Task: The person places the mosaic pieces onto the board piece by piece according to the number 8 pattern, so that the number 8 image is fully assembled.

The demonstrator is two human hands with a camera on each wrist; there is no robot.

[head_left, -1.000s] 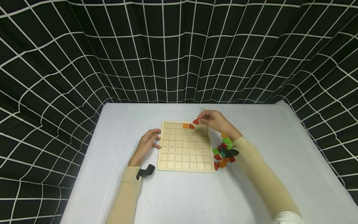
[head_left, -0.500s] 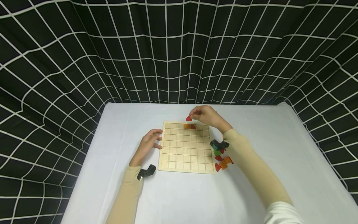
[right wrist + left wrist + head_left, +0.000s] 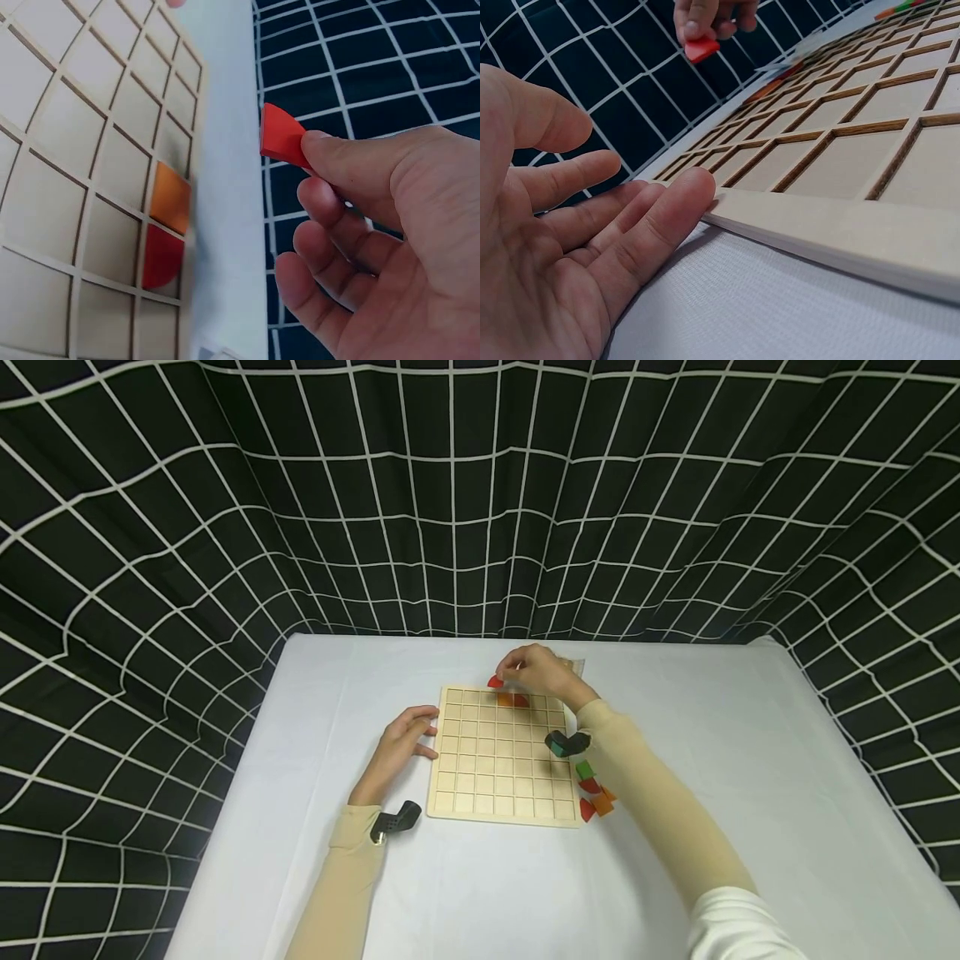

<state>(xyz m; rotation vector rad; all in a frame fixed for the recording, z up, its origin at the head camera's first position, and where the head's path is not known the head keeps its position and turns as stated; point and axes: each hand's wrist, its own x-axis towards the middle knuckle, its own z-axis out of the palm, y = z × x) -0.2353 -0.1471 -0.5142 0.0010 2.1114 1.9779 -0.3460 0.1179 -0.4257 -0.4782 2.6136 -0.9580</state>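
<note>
Between thumb and forefinger my right hand (image 3: 536, 670) pinches a red quarter-circle piece (image 3: 282, 135), held up above the far edge of a wooden grid board (image 3: 487, 758). In the board's far row sit an orange square piece (image 3: 170, 197) and a red quarter-circle tile (image 3: 162, 256), side by side. My left hand (image 3: 401, 741) lies at the board's left edge, fingers spread and relaxed. One of its fingertips (image 3: 694, 187) touches the board's side in the left wrist view.
Right of the board lies a loose pile of pieces: a green one (image 3: 585, 769), an orange one (image 3: 602, 803) and a red one (image 3: 587, 810), with others partly hidden by the right forearm. A pale flat item (image 3: 576, 666) lies behind the right hand. White cloth (image 3: 480, 893) covers the table.
My right hand has moved left along the board's far edge, carrying the red quarter-circle piece past the seated red tile to near the orange square. My left hand has kept its place at the board.
</note>
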